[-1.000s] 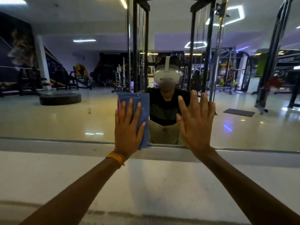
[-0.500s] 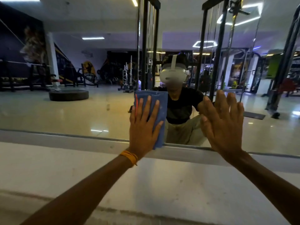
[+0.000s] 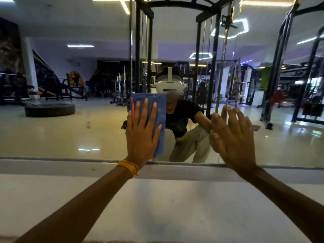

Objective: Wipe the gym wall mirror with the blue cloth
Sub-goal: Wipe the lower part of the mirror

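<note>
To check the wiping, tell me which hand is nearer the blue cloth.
Left. The left hand presses flat on the blue cloth against the mirror; the right hand lies on bare glass to its right, apart from it.

**Q:** so what's all around you there?

**Me:** Black cable rack (image 3: pixel 138 50) dead centre. There's a fat round tyre (image 3: pixel 50 109) lying flat on the shiny floor (image 3: pixel 52 135) off to the left, with a strip light (image 3: pixel 80 45) on the ceiling above it.

**Q:** and closer in?

**Me:** White ledge (image 3: pixel 52 166) running along the bottom, orange band (image 3: pixel 128 166) on my wrist. I'm crouched in a white headset (image 3: pixel 169 87), black tee (image 3: pixel 182 116) and beige trousers (image 3: pixel 191 142).
</note>
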